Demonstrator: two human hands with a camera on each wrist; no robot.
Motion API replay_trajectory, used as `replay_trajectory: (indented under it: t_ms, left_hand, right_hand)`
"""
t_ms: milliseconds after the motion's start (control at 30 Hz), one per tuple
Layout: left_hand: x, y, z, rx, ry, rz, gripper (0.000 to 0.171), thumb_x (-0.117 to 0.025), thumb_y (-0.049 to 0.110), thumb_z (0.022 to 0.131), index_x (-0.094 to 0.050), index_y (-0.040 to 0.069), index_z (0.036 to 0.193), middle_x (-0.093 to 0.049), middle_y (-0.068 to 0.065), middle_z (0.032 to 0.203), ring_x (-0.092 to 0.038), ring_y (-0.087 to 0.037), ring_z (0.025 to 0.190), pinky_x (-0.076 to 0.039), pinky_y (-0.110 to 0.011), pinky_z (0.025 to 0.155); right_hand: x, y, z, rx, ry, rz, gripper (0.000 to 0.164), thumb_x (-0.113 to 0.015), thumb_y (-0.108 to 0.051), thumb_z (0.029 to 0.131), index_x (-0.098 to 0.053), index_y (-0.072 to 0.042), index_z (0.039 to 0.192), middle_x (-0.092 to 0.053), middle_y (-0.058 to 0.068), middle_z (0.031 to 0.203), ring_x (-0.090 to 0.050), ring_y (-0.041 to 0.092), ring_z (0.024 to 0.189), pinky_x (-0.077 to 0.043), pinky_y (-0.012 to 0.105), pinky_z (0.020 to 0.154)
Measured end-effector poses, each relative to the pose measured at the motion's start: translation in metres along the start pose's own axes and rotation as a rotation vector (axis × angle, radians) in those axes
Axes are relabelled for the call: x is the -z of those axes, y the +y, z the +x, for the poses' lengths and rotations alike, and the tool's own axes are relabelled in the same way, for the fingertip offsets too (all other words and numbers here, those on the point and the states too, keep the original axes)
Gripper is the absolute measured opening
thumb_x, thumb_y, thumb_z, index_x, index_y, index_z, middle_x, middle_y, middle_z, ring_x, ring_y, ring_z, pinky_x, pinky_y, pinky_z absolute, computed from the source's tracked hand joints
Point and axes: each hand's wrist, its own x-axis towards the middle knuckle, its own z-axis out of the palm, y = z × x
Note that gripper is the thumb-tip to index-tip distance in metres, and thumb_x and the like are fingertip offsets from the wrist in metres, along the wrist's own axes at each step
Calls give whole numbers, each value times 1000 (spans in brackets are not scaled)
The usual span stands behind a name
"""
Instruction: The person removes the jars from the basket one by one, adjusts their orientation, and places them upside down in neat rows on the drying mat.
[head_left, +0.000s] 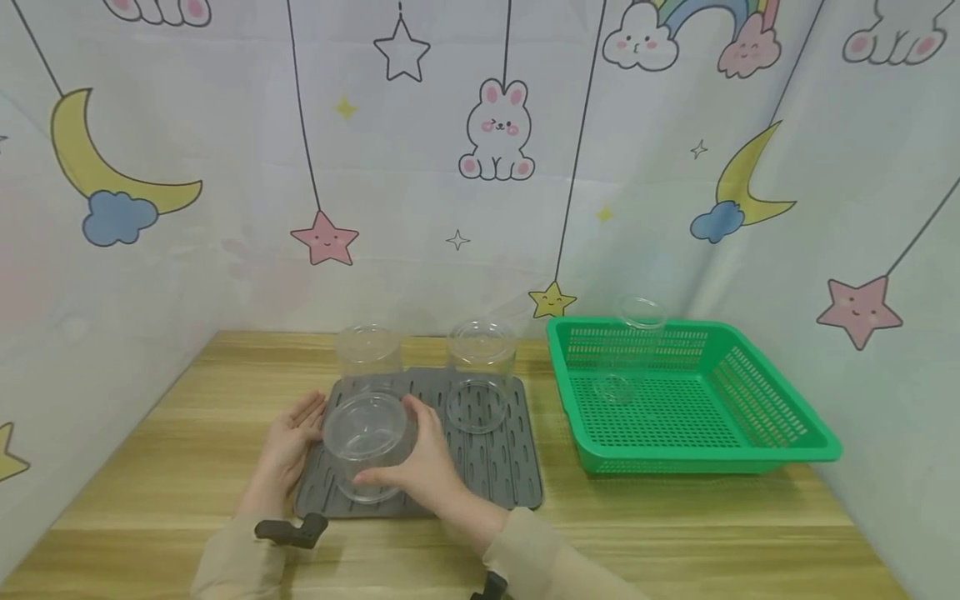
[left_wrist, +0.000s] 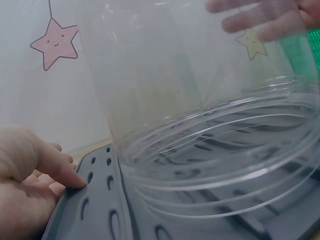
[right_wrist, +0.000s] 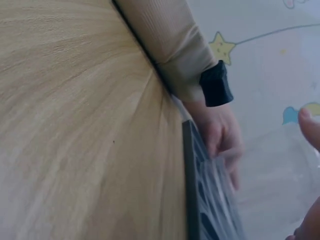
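Note:
A clear, round plastic jar point(head_left: 367, 442) stands over the near left part of a grey slotted drying mat point(head_left: 491, 475). My right hand point(head_left: 429, 467) grips its right side, thumb across the front and fingers behind. In the left wrist view, the ridged lower end of the jar point(left_wrist: 220, 190) sits close over the mat, and the right fingers point(left_wrist: 255, 22) show through its wall. To the left of the jar, my left hand point(head_left: 288, 446) rests at the mat's edge with its fingers loosely extended, apart from the jar.
Behind, two more clear jars point(head_left: 482, 367) stand on the mat's far side. A green slotted basket point(head_left: 712, 455) sits to the right on the wooden table point(head_left: 630, 533), with another tall clear jar point(head_left: 633, 354) inside. A printed curtain point(head_left: 420, 167) hangs behind the table.

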Motion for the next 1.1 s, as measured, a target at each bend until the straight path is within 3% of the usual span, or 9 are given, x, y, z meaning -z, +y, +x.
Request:
replay_trajectory:
  t_ms: [367, 733, 1100]
  left_hand:
    - [-1, 2, 0, -4, -3, 7, 80, -32, -23, 84, -1, -3, 154, -2, -21, 163, -7, -32, 151, -11, -37, 125]
    - [3, 0, 3, 1, -12, 5, 81, -33, -23, 83, 0, -3, 154, -1, -21, 163, -5, -33, 151, -10, -37, 125]
    - [4, 1, 5, 26, -23, 16, 80, -33, -22, 85, 1, -1, 155, 0, -18, 164, -5, -32, 152, -11, -36, 125]
  right_hand:
    - [50, -25, -15, 139, 6, 36, 112, -91, -18, 66, -23, -14, 154, -30, 5, 157, -31, 26, 143, -31, 50, 119]
    - [119, -51, -14, 235, 121, 0, 114, -91, -21, 65, -21, -8, 154, -31, 10, 156, -30, 28, 145, -30, 49, 120]
    - [205, -51, 4, 116, 289, -77, 107, -84, -10, 75, -13, -10, 156, -24, 7, 161, -23, 23, 149, -28, 43, 122]
